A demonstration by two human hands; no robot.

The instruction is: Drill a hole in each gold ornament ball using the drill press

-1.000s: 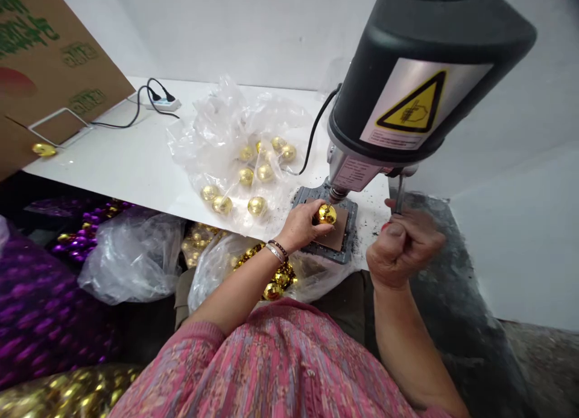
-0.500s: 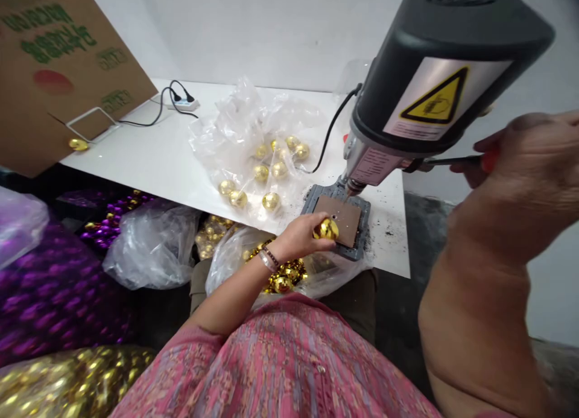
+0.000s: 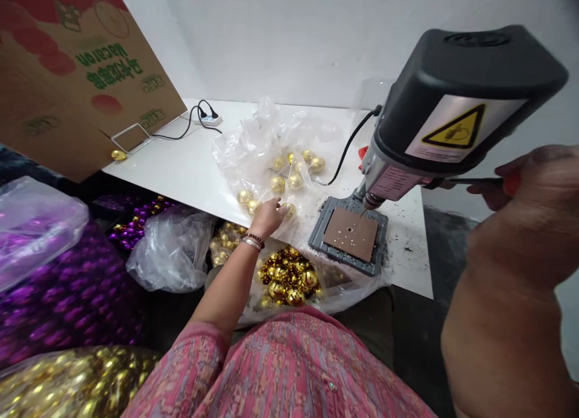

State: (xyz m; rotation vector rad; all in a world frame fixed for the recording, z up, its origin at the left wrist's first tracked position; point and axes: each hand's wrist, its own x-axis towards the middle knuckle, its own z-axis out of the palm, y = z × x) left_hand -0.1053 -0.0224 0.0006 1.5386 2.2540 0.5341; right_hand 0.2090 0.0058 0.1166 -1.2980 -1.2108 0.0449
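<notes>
My left hand (image 3: 268,218) is over the front edge of the white table, at several gold balls (image 3: 277,184) lying on clear plastic. Its fingers point forward, a ball partly hidden beside them; the fingertips are too small to read. At the right my right hand (image 3: 529,177) is wrapped round the red-ended lever (image 3: 479,181) of a black drill press (image 3: 470,92). Under the drill bit, a brown square board (image 3: 350,232) with a small hole rests on the grey metal base (image 3: 319,237). No ball lies on the board.
An open bag of shiny gold balls (image 3: 289,276) sits at my lap. A cardboard box (image 3: 90,80) and power strip (image 3: 208,120) are at the left rear. Purple bags (image 3: 58,285) and a gold bag (image 3: 76,382) stand lower left. A black cable (image 3: 350,142) runs behind the drill.
My left hand has moved left from the board to the balls on the plastic, and the gold ball it held is no longer seen in it. The view has shifted; my right hand stays on the lever.
</notes>
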